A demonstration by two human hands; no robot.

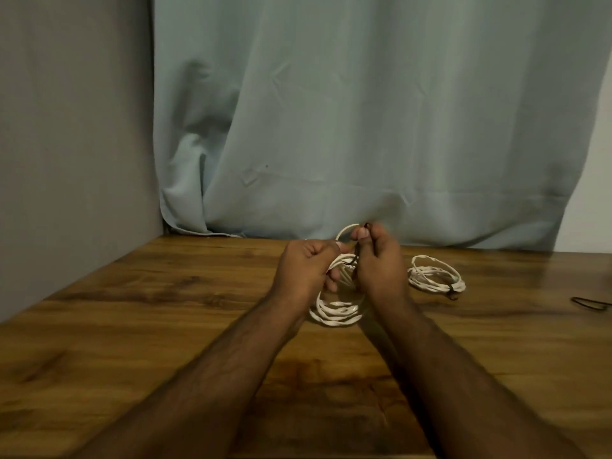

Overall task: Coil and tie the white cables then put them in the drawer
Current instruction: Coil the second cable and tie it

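Right now both hands work over the middle of the wooden counter [139, 326]. The left hand [306, 270] is curled around the upper strands of a coiled white cable [336, 311], whose lower loops hang down to or just above the wood between the wrists. The right hand [376, 263] has its thumb and fingers pinched on a thin dark tie [356, 256] at the top of that coil; motion blur makes it hard to tell how far the tie is wrapped. A second white coil [435, 276], already bound with a dark tie, lies on the counter to the right, apart from the hands. Another loose dark tie [591, 303] lies near the right edge. A pale blue curtain [364, 111] hangs behind.
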